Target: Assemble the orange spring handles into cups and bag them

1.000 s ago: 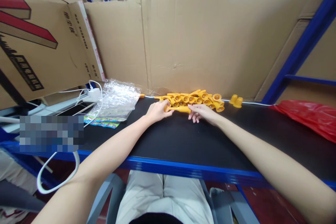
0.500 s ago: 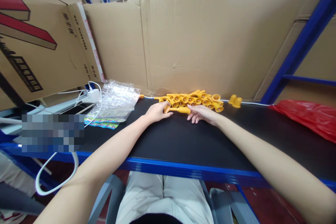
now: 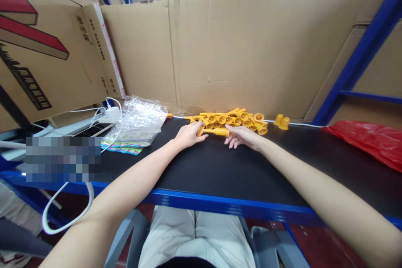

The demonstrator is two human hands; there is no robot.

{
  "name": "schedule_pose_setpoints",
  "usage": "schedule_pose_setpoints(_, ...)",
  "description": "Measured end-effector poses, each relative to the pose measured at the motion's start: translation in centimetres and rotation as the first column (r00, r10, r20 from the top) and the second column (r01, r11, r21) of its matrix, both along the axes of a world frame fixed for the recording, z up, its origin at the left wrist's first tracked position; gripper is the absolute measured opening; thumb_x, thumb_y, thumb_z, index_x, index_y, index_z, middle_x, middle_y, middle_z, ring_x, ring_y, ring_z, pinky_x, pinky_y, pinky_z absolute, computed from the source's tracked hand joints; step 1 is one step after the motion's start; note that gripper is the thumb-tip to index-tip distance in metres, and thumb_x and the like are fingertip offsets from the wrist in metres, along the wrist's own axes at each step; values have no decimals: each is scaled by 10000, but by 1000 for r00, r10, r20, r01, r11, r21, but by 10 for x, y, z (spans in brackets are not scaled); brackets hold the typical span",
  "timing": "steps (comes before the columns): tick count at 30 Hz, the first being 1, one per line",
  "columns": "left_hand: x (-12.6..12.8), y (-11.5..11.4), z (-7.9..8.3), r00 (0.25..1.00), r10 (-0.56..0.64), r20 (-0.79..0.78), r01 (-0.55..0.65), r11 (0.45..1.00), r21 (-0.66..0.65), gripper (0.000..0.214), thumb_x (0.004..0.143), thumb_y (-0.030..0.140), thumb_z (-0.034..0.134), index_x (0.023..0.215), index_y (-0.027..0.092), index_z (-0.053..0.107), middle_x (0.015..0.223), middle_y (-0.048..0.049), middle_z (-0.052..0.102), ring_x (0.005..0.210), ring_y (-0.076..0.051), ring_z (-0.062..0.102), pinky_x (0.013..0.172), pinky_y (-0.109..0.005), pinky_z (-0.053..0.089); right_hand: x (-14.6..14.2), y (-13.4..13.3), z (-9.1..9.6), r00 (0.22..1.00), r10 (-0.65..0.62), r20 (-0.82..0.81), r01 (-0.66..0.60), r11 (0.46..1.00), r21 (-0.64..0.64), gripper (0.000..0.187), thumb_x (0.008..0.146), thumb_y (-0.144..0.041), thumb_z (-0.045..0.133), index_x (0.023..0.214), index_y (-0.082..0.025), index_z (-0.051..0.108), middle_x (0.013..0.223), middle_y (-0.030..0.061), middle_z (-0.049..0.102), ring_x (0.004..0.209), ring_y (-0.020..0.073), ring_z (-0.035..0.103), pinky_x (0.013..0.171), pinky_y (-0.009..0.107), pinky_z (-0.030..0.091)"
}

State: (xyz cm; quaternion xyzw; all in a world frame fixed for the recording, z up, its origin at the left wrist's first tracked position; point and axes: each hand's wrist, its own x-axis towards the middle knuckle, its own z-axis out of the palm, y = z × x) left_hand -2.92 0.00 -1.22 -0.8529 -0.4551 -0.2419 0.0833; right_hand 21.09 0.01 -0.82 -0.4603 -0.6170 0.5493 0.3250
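Note:
A heap of small yellow plastic horn-shaped parts (image 3: 234, 119) lies at the back of the black table top (image 3: 220, 167), against a cardboard wall. In front of the heap lies a yellow stick-like part (image 3: 215, 132). My left hand (image 3: 187, 135) pinches its left end with closed fingers. My right hand (image 3: 241, 135) rests on the table at the stick's right end, fingers curled and touching it. Two more yellow parts (image 3: 282, 121) stand apart to the right of the heap.
Clear plastic bags (image 3: 140, 119) over colourful printed cards lie at the left, next to a white charger (image 3: 109, 113) with white cables. A red plastic bag (image 3: 372, 140) lies at the right. Cardboard boxes (image 3: 47, 50) and blue rack posts (image 3: 361, 56) close in the table.
Almost nothing has moved; both hands stay at the ends of the yellow stick in front of the heap, with only a slight shift of the view.

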Motion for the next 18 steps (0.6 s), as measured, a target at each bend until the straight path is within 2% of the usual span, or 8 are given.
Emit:
schedule_pose_setpoints(8,3,-1,-1,999,46,19,-46,999,7,387,779,491,497,1072,241,456,1076,-48,576,926,-217,598,734,-310,470,0,2,-2,1000,-10,-28,9,999,-46,488,781,-569,496,675,-103,595,636,134,673,493,145,624,447,212,516)
schedule_pose_setpoints(13,3,1,-1,997,71,9,-71,997,-6,378,779,479,498,1072,245,452,1059,-47,586,913,-223,605,718,-313,469,0,6,-6,999,-41,-19,41,999,-29,519,768,-606,475,718,-101,586,667,146,675,487,148,624,426,214,510)
schedule_pose_setpoints(18,1,3,-1,997,81,7,-81,997,3,353,779,463,498,1060,254,452,1043,-39,599,890,-228,613,691,-319,469,-1,3,-3,999,-27,-31,26,999,-29,520,762,-626,460,748,-116,559,718,147,678,506,150,628,420,216,508)
